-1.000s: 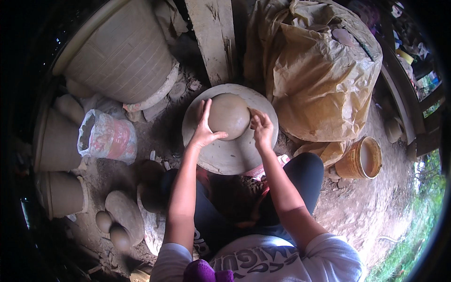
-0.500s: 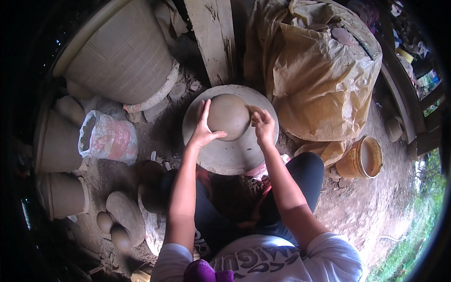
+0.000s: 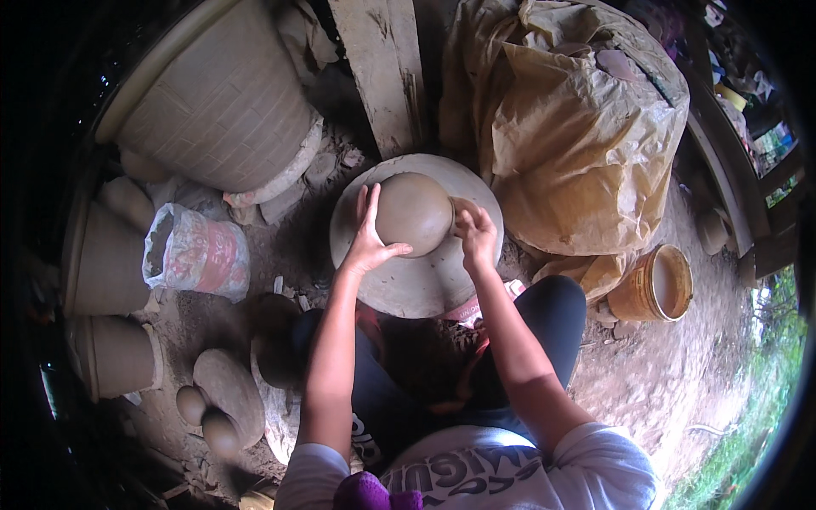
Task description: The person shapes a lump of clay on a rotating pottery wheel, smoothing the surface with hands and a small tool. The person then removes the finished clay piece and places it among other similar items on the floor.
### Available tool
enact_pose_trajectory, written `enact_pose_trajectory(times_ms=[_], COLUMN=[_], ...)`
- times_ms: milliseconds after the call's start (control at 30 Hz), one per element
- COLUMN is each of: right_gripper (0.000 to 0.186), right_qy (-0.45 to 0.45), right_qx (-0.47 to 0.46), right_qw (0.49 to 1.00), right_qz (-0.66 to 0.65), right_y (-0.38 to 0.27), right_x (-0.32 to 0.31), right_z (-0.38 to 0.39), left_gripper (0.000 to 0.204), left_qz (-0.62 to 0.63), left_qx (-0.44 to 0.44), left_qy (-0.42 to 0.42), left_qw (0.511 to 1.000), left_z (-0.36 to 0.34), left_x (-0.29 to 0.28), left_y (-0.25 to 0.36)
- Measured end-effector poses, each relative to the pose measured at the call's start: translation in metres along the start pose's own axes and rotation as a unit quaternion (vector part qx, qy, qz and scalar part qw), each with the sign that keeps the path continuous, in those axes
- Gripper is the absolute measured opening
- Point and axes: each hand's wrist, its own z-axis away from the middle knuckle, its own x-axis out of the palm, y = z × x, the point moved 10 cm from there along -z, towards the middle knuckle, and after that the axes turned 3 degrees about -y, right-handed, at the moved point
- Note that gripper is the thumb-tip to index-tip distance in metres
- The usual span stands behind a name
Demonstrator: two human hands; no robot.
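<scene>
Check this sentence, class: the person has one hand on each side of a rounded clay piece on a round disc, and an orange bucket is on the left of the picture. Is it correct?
Wrong side: the head view shows the orange bucket on the right. The left hand and right hand do flank the rounded clay piece on the round disc.

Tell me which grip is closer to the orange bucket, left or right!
Right. The right grip is at the right side of the round clay piece, left of the bucket. The left grip is farther left, on the clay's other side.
</scene>
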Motion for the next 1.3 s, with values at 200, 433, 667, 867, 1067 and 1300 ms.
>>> enact_pose_trajectory(times_ms=[200,433,667,867,1067,1300], right_gripper=[0.031,0.013,0.040,0.030,0.030,0.037], right_qy=[0.005,-0.004,0.003,-0.045,-0.016,-0.078], right_qx=[-0.330,-0.137,-0.355,-0.343,-0.238,-0.356], right_qw=[0.884,0.978,0.867,0.902,0.948,0.879], right_qz=[0.330,0.155,0.350,0.256,0.211,0.309], right_y=[-0.043,-0.020,-0.045,-0.053,-0.046,-0.044], right_x=[0.028,0.002,0.027,0.029,0.011,0.041], right_z=[0.074,0.012,0.066,0.067,0.016,0.089], left_gripper=[0.121,0.126,0.119,0.122,0.123,0.123], left_qz=[0.021,0.001,0.026,0.024,0.010,0.037], left_qx=[-0.005,-0.010,-0.011,-0.028,-0.013,-0.052], left_qy=[0.058,0.036,0.055,0.048,-0.001,0.049], left_qw=[0.998,0.999,0.998,0.998,1.000,0.997], left_z=[0.009,0.005,0.008,0.010,0.004,0.014], left_x=[0.012,-0.001,0.012,0.006,0.009,0.015], left_y=[0.002,0.002,-0.001,0.001,-0.003,0.000])
